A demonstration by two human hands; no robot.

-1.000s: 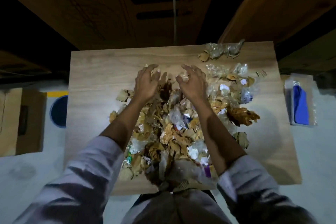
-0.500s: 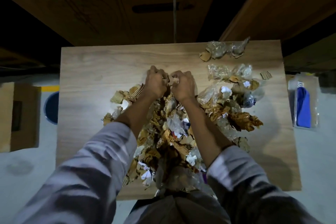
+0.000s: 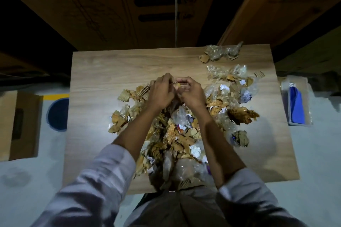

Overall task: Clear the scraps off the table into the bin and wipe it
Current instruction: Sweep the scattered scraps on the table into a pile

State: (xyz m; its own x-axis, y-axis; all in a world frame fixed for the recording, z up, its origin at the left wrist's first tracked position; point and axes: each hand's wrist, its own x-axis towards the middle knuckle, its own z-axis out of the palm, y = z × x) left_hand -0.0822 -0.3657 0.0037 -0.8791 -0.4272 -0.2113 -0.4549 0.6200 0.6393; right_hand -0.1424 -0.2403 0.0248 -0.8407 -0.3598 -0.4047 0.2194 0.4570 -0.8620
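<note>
Listing one table (image 3: 110, 68), one heap of scraps (image 3: 177, 134), one bin (image 3: 58, 114), one cloth (image 3: 296, 108), two hands: left hand (image 3: 160, 92) and right hand (image 3: 191, 95) both curled tight round scraps.

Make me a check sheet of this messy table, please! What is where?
Surface: wooden table, bare at its far left, covered in the middle.
Job's things: scraps of cardboard, paper and clear plastic in a heap; blue bin on the floor left of the table; blue cloth in a clear pack right of the table.
Clutter: separate plastic bunch at the far right corner.
Grippers: left hand and right hand both curl round scraps at the heap's far end.
Cables: one thin cord hanging beyond the table.
Surroundings: cardboard box on the floor at left; big boxes behind; dim light.
</note>
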